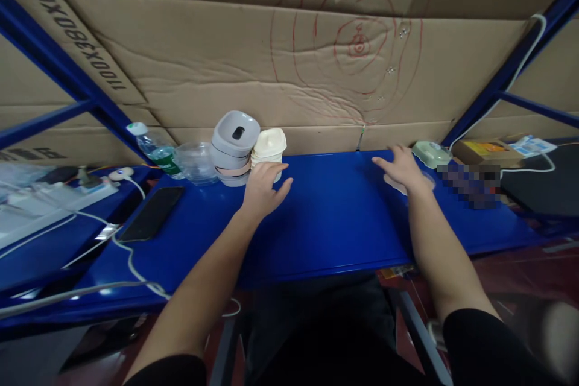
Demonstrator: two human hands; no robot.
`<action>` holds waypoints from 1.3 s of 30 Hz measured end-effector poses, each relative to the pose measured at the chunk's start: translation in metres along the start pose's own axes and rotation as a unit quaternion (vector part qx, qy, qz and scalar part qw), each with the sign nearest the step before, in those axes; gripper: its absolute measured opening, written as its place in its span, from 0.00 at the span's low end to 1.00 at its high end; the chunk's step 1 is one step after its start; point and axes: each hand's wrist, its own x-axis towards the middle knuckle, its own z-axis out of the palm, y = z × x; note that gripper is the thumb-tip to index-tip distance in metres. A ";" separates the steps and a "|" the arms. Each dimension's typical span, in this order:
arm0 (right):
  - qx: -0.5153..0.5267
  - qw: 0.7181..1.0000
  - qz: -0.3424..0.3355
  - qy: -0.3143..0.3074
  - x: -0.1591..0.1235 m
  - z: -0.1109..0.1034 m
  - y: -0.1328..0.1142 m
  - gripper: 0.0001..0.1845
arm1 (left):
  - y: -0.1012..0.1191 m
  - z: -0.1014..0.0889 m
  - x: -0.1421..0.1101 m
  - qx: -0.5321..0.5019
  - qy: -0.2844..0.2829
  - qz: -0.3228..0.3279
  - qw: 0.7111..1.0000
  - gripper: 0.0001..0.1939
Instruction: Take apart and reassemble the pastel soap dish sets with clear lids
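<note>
My left hand (266,190) is at the front of a stack of cream-coloured square containers (270,142), its thumb and fingers apart and nothing visible in it. Part of the lower stack is hidden behind the fingers; whether they touch it I cannot tell. Just left of it stand stacked grey square bowls (236,132) with a pinkish one among them. My right hand (400,167) is open, thumb spread to the left, over a pale, partly clear flat piece (395,183) lying on the blue table (335,217). Its wrist covers much of that piece.
Clear plastic bowls (197,163) and a water bottle (156,151) stand at the left, with a dark phone (152,212) nearer. At the right are a pale green case (432,154) and a cardboard box (488,153). White cables (133,262) cross the left edge. Cardboard (203,42) walls the back.
</note>
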 end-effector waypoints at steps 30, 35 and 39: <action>0.397 0.862 -0.315 0.006 -0.055 0.032 -0.116 0.35 | 0.000 0.012 -0.009 -0.084 -0.179 0.039 0.979 0.32; 0.473 0.841 -0.258 0.043 -0.060 0.031 -0.118 0.29 | 0.005 0.009 -0.007 -0.065 -0.099 0.027 0.993 0.23; 0.457 0.840 -0.291 0.031 -0.059 0.033 -0.118 0.36 | -0.020 -0.004 -0.003 -0.065 0.116 -0.072 0.988 0.21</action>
